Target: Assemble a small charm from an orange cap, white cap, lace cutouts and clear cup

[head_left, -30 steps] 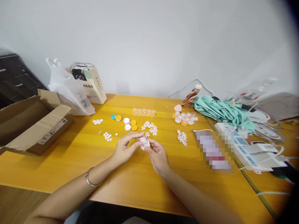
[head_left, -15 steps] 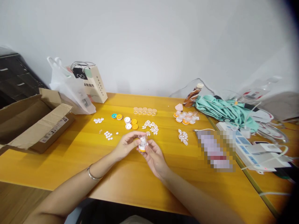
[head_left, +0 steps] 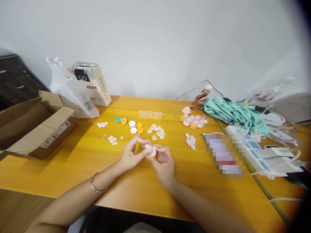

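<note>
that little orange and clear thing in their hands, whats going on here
A person at a yellow table holds a small clear capsule with an orange base between both hands, left hand and right hand, fingertips pinching it just above the tabletop. Beyond the hands lie small parts in groups: round orange and white caps, white cut-out pieces, clear cups in a row, and a cluster of similar capsules. An open cardboard box sits to the left.

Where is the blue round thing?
The teal disc lies on the table, left of centre, touching an orange disc, right of the cardboard box.
</note>
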